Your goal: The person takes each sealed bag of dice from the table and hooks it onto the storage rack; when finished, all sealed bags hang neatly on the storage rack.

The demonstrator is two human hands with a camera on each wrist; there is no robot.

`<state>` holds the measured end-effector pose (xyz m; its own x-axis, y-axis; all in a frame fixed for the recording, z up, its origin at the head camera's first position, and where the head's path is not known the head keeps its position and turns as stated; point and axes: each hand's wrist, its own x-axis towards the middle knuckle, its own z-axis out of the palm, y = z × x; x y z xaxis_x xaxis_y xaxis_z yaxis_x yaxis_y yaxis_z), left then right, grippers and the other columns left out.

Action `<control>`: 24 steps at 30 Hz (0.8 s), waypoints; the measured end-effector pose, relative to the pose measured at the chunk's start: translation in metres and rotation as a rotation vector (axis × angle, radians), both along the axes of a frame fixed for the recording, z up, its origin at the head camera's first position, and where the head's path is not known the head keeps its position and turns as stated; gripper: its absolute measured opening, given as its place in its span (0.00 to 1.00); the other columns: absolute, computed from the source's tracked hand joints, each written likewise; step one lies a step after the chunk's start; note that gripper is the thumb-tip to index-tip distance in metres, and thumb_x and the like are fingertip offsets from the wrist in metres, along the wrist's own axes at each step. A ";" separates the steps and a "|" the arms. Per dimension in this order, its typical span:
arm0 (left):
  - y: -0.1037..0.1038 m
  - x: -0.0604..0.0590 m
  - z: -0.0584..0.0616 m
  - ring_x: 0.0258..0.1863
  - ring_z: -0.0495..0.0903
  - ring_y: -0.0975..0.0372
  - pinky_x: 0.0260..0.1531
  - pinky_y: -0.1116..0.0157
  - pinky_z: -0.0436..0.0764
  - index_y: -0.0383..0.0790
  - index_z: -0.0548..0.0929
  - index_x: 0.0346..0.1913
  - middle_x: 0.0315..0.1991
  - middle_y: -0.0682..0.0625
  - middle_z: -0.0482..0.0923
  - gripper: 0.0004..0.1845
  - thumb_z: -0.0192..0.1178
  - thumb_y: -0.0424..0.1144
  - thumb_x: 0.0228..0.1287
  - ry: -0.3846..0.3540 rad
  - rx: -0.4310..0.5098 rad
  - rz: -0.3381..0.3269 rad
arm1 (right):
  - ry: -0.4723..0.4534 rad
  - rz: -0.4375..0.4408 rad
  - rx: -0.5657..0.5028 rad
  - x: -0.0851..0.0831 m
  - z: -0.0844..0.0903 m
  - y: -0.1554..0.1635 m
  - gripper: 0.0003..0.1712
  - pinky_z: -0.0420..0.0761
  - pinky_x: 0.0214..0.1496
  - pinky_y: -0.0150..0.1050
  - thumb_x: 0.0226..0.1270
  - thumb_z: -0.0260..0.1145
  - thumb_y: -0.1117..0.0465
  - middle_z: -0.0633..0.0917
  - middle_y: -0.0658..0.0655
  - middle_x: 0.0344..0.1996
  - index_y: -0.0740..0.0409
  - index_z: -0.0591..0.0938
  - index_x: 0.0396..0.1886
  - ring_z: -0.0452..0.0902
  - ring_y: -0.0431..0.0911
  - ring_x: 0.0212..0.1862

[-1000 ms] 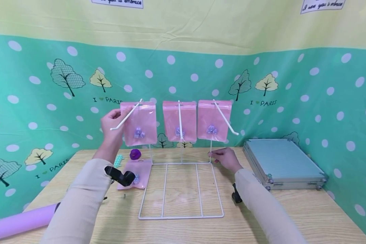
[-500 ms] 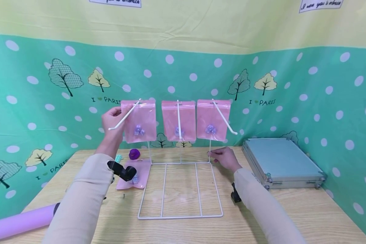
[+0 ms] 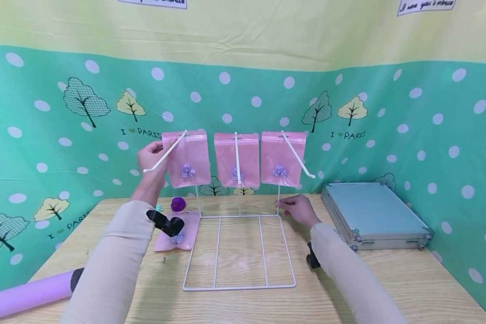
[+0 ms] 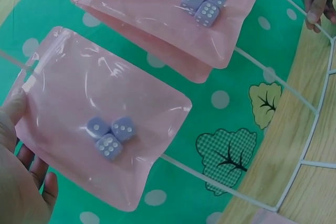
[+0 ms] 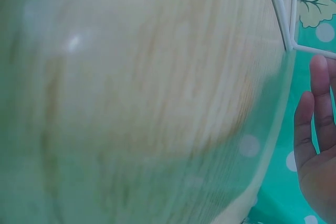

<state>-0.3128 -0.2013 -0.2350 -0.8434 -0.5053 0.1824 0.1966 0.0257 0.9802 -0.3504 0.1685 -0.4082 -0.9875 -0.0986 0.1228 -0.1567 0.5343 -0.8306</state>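
A white wire display rack (image 3: 239, 288) stands on the table, with three long hooks at its top. From each hook hangs a pink zip pouch: left pouch (image 3: 196, 155), middle pouch (image 3: 226, 157) and right pouch (image 3: 269, 155). Purple dice (image 4: 108, 146) with white dots show through the left pouch. My left hand (image 3: 149, 162) pinches that pouch by its upper left edge, thumb in front and fingers behind. Low on the rack's right upright, my right hand (image 3: 301, 210) grips the wire between thumb and fingers.
Another pink pouch (image 3: 190, 229) with dice lies flat, left of the rack base. Behind it sits a small purple object (image 3: 178, 204). A ridged light-blue case (image 3: 378, 211) is at the right, a lilac cylinder (image 3: 28, 294) at the left. A patterned cloth (image 3: 243, 94) hangs behind.
The left pouch has shifted slightly right and up, its lower edge rising, and my left hand has moved a little right with it. My right hand stays on the upright.
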 end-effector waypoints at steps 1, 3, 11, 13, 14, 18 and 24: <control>-0.001 0.000 0.000 0.37 0.77 0.67 0.42 0.74 0.79 0.50 0.83 0.34 0.33 0.57 0.79 0.09 0.73 0.47 0.63 -0.002 -0.007 -0.001 | 0.000 0.001 0.000 0.000 0.000 0.000 0.16 0.84 0.41 0.41 0.72 0.69 0.54 0.89 0.61 0.45 0.62 0.88 0.49 0.86 0.46 0.34; -0.002 0.000 -0.001 0.37 0.78 0.67 0.43 0.73 0.79 0.50 0.84 0.34 0.32 0.58 0.80 0.09 0.73 0.47 0.63 0.003 -0.004 -0.012 | -0.003 0.001 -0.001 0.000 0.001 0.000 0.16 0.83 0.39 0.40 0.72 0.69 0.54 0.89 0.61 0.45 0.62 0.88 0.49 0.86 0.46 0.34; -0.009 0.009 -0.002 0.37 0.80 0.69 0.47 0.72 0.78 0.46 0.84 0.43 0.30 0.62 0.81 0.10 0.72 0.44 0.64 0.061 -0.024 -0.054 | -0.011 0.012 -0.012 0.000 0.002 0.000 0.17 0.80 0.35 0.37 0.72 0.69 0.54 0.89 0.61 0.46 0.62 0.88 0.49 0.86 0.47 0.33; -0.012 0.013 -0.002 0.38 0.80 0.69 0.45 0.73 0.78 0.46 0.83 0.46 0.32 0.62 0.81 0.12 0.72 0.45 0.64 0.049 -0.035 -0.062 | -0.013 0.014 -0.011 0.000 0.002 0.000 0.17 0.80 0.37 0.36 0.72 0.69 0.54 0.89 0.61 0.47 0.62 0.88 0.50 0.86 0.47 0.33; -0.014 0.016 -0.001 0.38 0.80 0.69 0.44 0.74 0.78 0.46 0.83 0.46 0.32 0.61 0.81 0.13 0.72 0.45 0.64 0.040 -0.036 -0.068 | -0.016 0.015 -0.013 0.000 0.003 0.000 0.17 0.80 0.37 0.36 0.72 0.69 0.54 0.89 0.61 0.47 0.62 0.88 0.50 0.86 0.47 0.33; -0.024 0.025 -0.001 0.40 0.79 0.68 0.43 0.75 0.77 0.50 0.82 0.45 0.35 0.61 0.81 0.12 0.72 0.48 0.63 -0.014 -0.052 -0.094 | -0.020 0.017 -0.015 0.001 0.004 0.000 0.17 0.79 0.34 0.35 0.72 0.69 0.54 0.89 0.62 0.47 0.63 0.87 0.51 0.86 0.47 0.33; -0.040 0.037 -0.007 0.43 0.77 0.69 0.51 0.69 0.73 0.57 0.80 0.46 0.39 0.63 0.78 0.13 0.68 0.56 0.65 -0.144 -0.138 -0.098 | -0.005 0.015 0.009 0.002 0.004 0.000 0.17 0.83 0.45 0.42 0.72 0.69 0.55 0.89 0.62 0.45 0.64 0.87 0.51 0.86 0.45 0.31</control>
<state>-0.2758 -0.2414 -0.2416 -0.9097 -0.3982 0.1178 0.0626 0.1488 0.9869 -0.3482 0.1681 -0.4041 -0.9865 -0.1145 0.1171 -0.1607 0.5392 -0.8267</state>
